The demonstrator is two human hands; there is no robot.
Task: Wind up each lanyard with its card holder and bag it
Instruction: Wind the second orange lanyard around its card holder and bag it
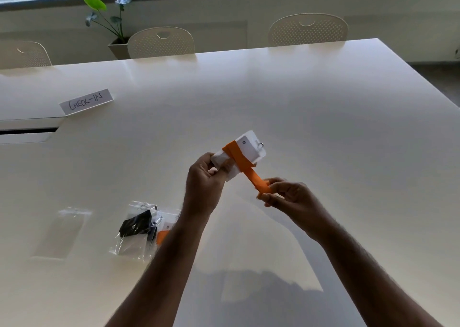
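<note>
— Left grip point(206, 177) pinches the white card holder point(245, 152) above mid-counter; why hold it raised?
— So the right grip point(283, 193), pinching the orange lanyard point(250, 173), can pass its tail around; filled bags point(139, 229) wait near the counter's point(323, 102) front-left edge

- 2 hands: left hand point(202, 177), right hand point(286, 193)
- 1 card holder point(249, 147) in hand, 1 orange lanyard point(242, 166) round it
- 2 filled bags point(139, 229), overlapping; contents partly hidden
- 1 empty clear bag point(63, 232)
- 1 paper sign point(86, 101), "CHECK-IN"
- 3 chairs point(161, 42)
- 1 potted plant point(112, 20)
- 1 bench point(298, 102)
</note>
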